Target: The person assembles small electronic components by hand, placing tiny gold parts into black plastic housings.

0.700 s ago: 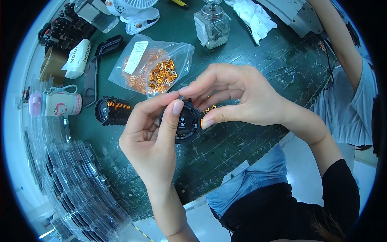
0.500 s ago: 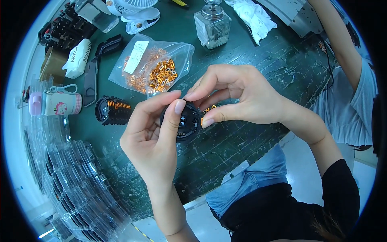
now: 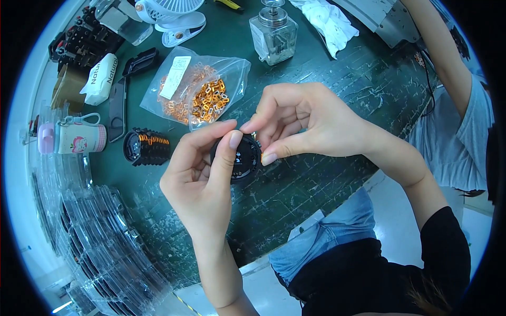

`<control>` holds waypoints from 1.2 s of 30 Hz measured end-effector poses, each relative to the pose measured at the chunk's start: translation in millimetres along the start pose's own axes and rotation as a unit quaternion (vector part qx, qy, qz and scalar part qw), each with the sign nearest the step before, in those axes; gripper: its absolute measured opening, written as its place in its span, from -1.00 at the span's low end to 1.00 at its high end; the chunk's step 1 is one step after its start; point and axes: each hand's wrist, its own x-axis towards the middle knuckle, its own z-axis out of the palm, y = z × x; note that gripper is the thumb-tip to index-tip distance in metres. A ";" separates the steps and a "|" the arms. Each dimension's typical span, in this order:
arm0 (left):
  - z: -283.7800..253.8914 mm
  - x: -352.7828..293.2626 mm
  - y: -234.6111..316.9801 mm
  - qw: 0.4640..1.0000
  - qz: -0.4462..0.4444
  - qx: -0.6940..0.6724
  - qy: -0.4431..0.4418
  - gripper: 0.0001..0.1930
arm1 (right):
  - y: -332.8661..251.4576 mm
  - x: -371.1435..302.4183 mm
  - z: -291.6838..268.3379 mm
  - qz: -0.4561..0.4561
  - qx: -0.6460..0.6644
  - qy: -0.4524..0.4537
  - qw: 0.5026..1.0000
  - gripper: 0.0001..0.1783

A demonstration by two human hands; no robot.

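My left hand [image 3: 203, 171] grips a round black case [image 3: 247, 160] between thumb and fingers, its open face with small fittings turned up toward me. At the case's right edge my right hand [image 3: 295, 124] has its fingers bent in and the thumb tip pressed on a small orange ring [image 3: 263, 158]. The ring is mostly covered by the thumb. A clear zip bag [image 3: 232, 79] lies just beyond my hands, filled with small orange rings [image 3: 210, 101] and a white label. To the left lies a stack of similar black cases [image 3: 153, 146] with orange rings along its side.
A cup with a pink lid [image 3: 81, 139], a tissue pack [image 3: 101, 79] and a phone-like dark slab [image 3: 118, 110] stand at left. Stacked clear trays [image 3: 105, 247] fill the near left. A glass bottle [image 3: 273, 37] and fan [image 3: 176, 21] stand behind. Another person's arm [image 3: 443, 52] is at right.
My right thumb and fingers have drawn in slightly against the case's edge; less orange shows beside them. My left hand keeps its grip. The whole view has shifted a little.
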 end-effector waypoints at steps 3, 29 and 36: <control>0.2 0.0 -0.8 1.000 0.000 -0.003 0.002 -0.82 | -1.0 -0.1 0.4 0.007 -0.003 0.002 1.000 -0.69; 2.4 0.5 -0.1 0.988 -0.035 -0.142 -0.038 -0.85 | 4.9 0.2 0.7 -0.135 -0.020 -0.008 0.991 -0.55; -25.8 13.8 1.2 0.966 -0.117 -0.230 0.011 -0.64 | 6.1 2.5 -3.0 -0.163 -0.086 0.056 0.981 -0.68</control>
